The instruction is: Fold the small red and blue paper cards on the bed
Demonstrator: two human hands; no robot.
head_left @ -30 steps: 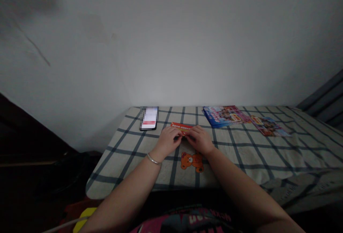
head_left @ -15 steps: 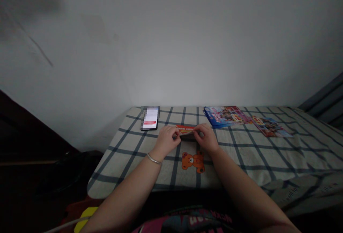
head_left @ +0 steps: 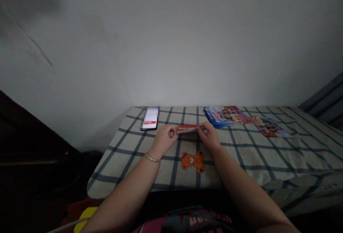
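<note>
A small red and orange packet (head_left: 187,128) is held flat just above the checked cloth (head_left: 241,154), one end in each hand. My left hand (head_left: 164,138), with a silver bangle at the wrist, pinches the packet's left end with closed fingers. My right hand (head_left: 209,136) pinches its right end the same way. An orange bear print (head_left: 193,161) lies on the cloth just in front of the hands.
A phone (head_left: 150,118) with a lit screen lies at the back left of the cloth. Two colourful booklets (head_left: 223,115) (head_left: 269,126) lie at the back right. A white wall rises right behind the surface. The floor on the left is dark.
My hands have drawn apart to the ends of the packet, which now shows between them as a thin strip. They also sit a little farther from me.
</note>
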